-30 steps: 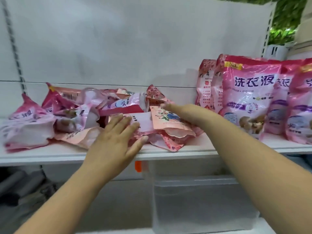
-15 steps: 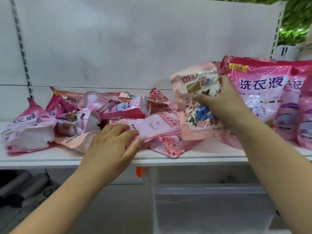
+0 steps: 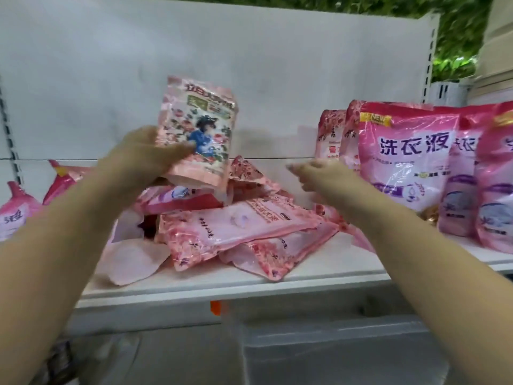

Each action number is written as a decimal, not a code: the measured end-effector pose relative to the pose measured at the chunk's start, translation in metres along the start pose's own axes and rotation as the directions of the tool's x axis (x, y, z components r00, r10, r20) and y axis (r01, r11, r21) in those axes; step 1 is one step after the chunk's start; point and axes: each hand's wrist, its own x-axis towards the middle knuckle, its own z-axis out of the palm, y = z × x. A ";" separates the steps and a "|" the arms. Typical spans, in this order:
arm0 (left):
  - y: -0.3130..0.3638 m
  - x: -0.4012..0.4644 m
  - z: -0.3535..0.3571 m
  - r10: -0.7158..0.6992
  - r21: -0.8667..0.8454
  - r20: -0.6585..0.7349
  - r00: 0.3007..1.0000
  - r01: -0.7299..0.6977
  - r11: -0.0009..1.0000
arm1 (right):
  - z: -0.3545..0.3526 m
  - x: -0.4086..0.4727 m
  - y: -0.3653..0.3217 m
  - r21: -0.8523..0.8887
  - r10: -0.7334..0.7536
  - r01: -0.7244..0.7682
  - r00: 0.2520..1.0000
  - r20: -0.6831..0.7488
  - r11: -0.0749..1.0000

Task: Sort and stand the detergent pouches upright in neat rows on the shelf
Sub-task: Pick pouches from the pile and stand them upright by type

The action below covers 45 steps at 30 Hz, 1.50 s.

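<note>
- The left hand [image 3: 144, 159] grips a floral pouch [image 3: 198, 129] upright above the pile [image 3: 236, 226] at mid-shelf, its long axis vertical, thumb across its front.
- The right hand [image 3: 322, 176] holds nothing, fingers [image 3: 298, 169] loosely extended.
- The standing row [image 3: 408, 157] fills the shelf's [image 3: 319, 276] right end; the gap beside it lies to the right of the pouch, nearer the right hand.

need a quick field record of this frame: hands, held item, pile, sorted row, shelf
left hand: grips floral light-pink pouch, lifted above pile, upright
right hand: holds nothing, fingers loose, beside the standing row
pile: pink pouches lying flat, overlapping, mid-shelf
sorted row: large magenta pouches upright at right
shelf: white board
task state: pile unsorted
</note>
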 end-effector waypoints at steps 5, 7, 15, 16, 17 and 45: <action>-0.023 0.045 -0.020 -0.036 0.508 -0.133 0.990 0.099 0.856 | 0.023 0.011 0.032 -0.399 0.231 -0.138 0.953 0.196 0.906; -0.032 0.049 -0.020 -0.024 0.702 -0.160 0.987 0.131 0.701 | 0.030 0.019 0.037 -0.418 0.239 -0.137 0.949 0.204 0.898; -0.039 0.026 -0.017 0.047 0.664 0.085 0.995 -0.092 0.742 | 0.029 0.032 0.037 0.008 -0.113 0.113 0.992 -0.052 0.994; -0.038 0.021 -0.018 0.036 0.642 0.120 0.992 -0.106 0.759 | 0.027 0.031 0.033 0.032 -0.178 0.182 0.979 -0.102 0.983; -0.036 0.016 -0.019 0.087 0.668 0.137 0.987 -0.157 0.727 | 0.023 0.026 0.027 0.058 -0.239 0.249 0.961 -0.142 0.967; 0.030 0.042 -0.013 0.290 0.599 -0.218 0.932 -0.107 0.794 | 0.026 0.026 0.018 -0.151 0.013 0.001 0.995 0.095 0.989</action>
